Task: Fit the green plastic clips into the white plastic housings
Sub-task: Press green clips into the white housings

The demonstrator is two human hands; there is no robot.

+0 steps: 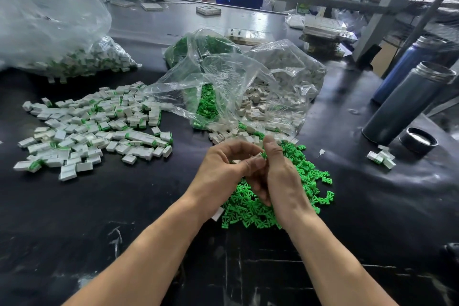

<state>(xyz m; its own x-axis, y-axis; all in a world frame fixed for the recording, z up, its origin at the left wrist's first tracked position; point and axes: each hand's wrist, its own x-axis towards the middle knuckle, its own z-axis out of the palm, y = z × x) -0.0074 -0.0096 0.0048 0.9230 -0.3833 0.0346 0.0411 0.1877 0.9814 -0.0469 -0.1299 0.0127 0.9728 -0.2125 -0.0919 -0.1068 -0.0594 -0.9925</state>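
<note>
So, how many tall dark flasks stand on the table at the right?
2: the open grey flask beside its loose cap, and the blue flask behind it.

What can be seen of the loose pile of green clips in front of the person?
The loose pile of green clips is bright green, small forked moulded plastic pieces, heaped at random on the black table. It lies beneath both hands, which hide its middle, and runs up to spilled white housings at the bag's mouth.

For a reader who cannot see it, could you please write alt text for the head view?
Two hands, left hand and right hand, pinch a small part together above loose green clips on a black table. Assembled white housings lie left; clear bags behind.
</note>
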